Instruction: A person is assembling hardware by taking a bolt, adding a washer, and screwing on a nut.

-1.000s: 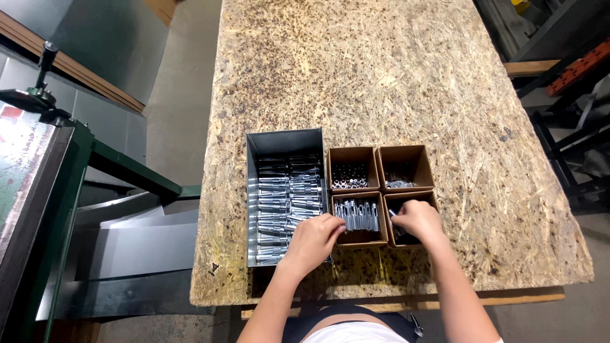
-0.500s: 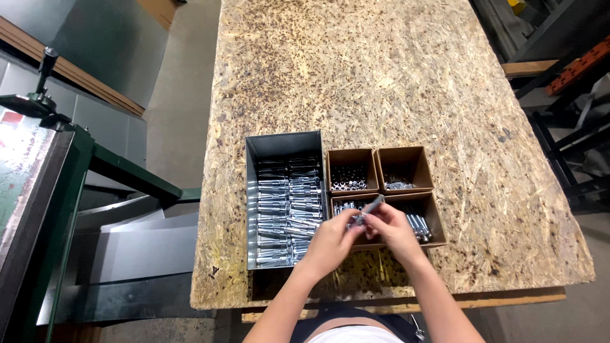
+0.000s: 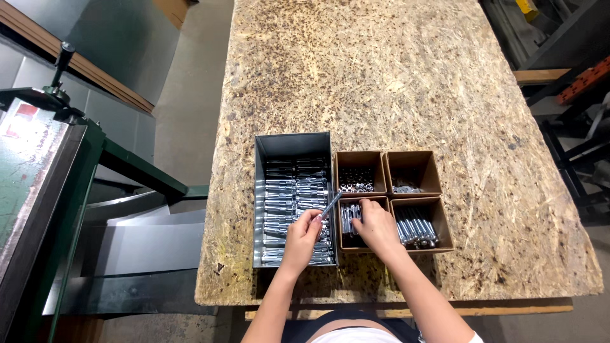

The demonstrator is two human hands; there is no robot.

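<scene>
Chipboard bench: near its front edge, a silver bolt is pinched in the left hand above the grey metal bin. Curled right hand fingers are rested in a brown box of bolts.

You work at a pale chipboard table with a rough, flaked surface. Near its front edge sits a long grey metal bin of silver bolts. Just beside it on the right stand four small brown cardboard boxes in a square, holding what look like nuts, washers and sleeves.
</scene>
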